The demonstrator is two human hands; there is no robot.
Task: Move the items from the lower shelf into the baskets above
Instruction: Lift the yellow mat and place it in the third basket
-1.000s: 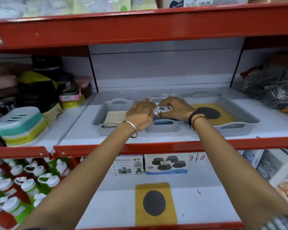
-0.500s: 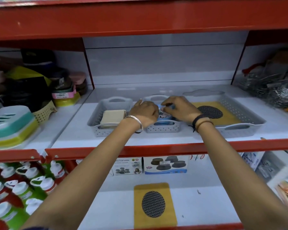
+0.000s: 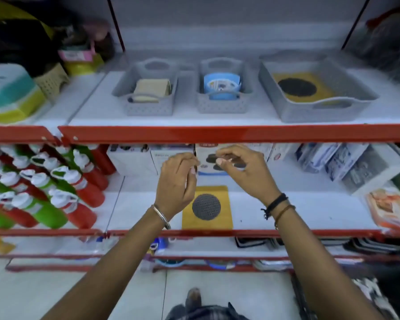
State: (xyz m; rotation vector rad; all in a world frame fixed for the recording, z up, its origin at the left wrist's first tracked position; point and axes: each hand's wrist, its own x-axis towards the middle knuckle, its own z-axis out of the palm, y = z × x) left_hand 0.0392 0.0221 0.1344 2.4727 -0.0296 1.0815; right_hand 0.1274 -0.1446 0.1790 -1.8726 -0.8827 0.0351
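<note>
Now both hands hover empty over the lower shelf (image 3: 310, 204), fingers loosely curled: the left hand (image 3: 177, 181) and right hand (image 3: 245, 169) near each other, apart. Just below and between them lies the yellow card with a dark mesh disc (image 3: 207, 207). Above them stand three grey baskets (image 3: 224, 105).

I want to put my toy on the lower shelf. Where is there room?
Bare white shelf lies right of the yellow card, up to the boxes. A narrower patch sits between the card and the bottles. The left is crowded with bottles.
</note>
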